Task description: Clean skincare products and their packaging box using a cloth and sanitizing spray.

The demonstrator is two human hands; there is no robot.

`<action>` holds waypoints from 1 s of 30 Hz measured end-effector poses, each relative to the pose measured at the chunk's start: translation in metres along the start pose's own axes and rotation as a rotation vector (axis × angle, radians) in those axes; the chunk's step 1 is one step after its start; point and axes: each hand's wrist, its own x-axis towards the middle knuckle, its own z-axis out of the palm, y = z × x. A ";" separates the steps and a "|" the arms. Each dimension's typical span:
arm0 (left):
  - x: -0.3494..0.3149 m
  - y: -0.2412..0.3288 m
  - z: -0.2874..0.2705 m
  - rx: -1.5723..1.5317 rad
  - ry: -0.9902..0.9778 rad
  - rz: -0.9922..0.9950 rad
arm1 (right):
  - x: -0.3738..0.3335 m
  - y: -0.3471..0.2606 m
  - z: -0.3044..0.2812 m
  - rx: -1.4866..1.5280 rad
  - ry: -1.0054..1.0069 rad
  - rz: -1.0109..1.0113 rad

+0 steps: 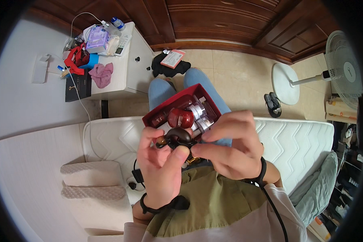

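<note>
Dark-brown glossy piece [178,135] held up btwn both hands, over near side of red box [171,100] on lap.

Remote feed, my obs.: L hand [161,171] closed round piece from its L side, thumb on lower edge, fingers curled behind. R hand [238,149]: thumb + index nearly together at piece's R end, v. small gap; I read a pinch there, can't tell how firm. Piece is curved, w/ black parts at its ends; exact kind I can't make out. Box, just beyond hands, holds red jar [180,118] + silver-lidded jar [197,110] beside it. Black wristband [263,169] on R wrist. White mattress [298,139] under wearer; pink cloth [101,75] on white cabinet [139,66], far L; white fan [345,68], far R.
</note>
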 end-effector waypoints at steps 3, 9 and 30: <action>-0.001 -0.002 0.006 0.152 0.014 0.139 | -0.004 0.000 0.004 -0.002 0.017 -0.073; -0.001 -0.001 0.010 0.180 0.075 0.242 | -0.004 -0.005 -0.001 -0.025 -0.013 -0.130; 0.035 0.014 -0.023 0.423 -0.137 0.041 | -0.009 0.015 -0.001 0.250 -0.050 0.300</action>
